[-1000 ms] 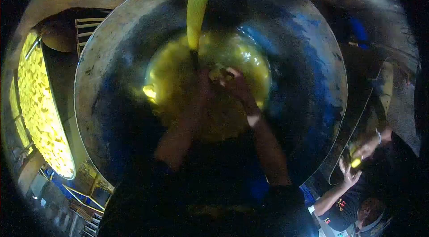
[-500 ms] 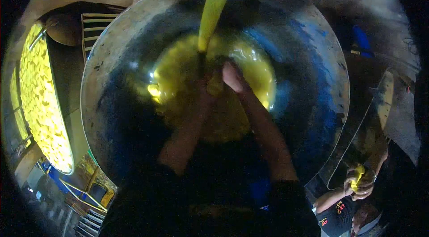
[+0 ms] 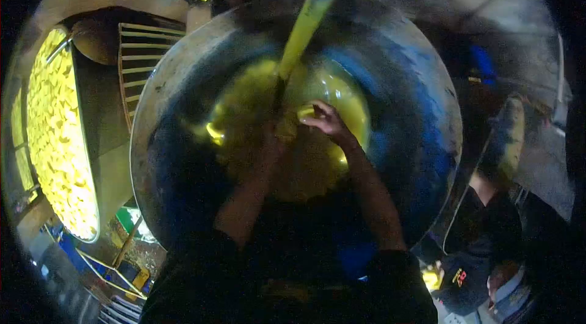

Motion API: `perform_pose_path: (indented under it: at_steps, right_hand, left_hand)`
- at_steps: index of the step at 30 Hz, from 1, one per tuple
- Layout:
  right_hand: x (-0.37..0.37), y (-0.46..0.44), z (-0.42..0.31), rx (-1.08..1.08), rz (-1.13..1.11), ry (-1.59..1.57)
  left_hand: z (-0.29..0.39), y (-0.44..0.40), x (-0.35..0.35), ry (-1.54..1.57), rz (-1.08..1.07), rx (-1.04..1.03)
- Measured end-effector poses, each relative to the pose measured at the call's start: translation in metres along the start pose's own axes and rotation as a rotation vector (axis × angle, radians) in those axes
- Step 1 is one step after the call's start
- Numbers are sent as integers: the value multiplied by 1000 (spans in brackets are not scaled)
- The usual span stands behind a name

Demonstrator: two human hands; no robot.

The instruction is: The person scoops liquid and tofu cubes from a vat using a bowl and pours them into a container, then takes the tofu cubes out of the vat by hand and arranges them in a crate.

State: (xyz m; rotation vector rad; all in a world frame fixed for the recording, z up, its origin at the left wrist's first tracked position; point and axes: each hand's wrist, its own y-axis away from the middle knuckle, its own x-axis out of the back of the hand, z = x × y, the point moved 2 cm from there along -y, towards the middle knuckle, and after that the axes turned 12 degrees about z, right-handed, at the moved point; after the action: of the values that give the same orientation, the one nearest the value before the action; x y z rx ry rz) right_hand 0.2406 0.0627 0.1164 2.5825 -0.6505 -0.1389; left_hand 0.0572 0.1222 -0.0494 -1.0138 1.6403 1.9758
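Observation:
A large round vessel (image 3: 421, 73) surrounds both hands, with yellowish liquid (image 3: 351, 104) at its middle. My right hand (image 3: 323, 119) curls its thumb and fingers around a small yellow piece (image 3: 307, 114). Just left of it, my left hand (image 3: 278, 134) lies in deep shadow beside a dim yellowish lump (image 3: 285, 130); its fingers cannot be made out. A long yellow-green pole (image 3: 302, 28) slants down from the top, its dark lower end close to my left hand.
Many yellow pieces fill a large round tray (image 3: 61, 134) at the left, near a slatted wooden rack (image 3: 143, 58). A co-worker (image 3: 488, 232) sits at the lower right with a bright yellow piece (image 3: 432, 278). A yellow frame (image 3: 113, 272) stands lower left.
My right hand has turned, and its thumb and fingers now show around a yellow piece. The pole's upper part appears farther right. The co-worker's yellow piece has shifted lower and left.

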Motion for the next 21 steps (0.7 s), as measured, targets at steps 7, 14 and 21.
perform_pose_path:
  at_steps: [7, 14, 21]
  right_hand:
    - [-16, 93, -111, 406, 148, 572]
    - [25, 197, -162, 462, 290, 634]
    - [59, 423, -171, 386, 699, 13]
  left_hand:
    - [-35, -20, -87, -124, -188, 10]
    - [-74, 161, -298, -224, -163, 122]
    - [-209, 314, -361, -792, -364, 224]
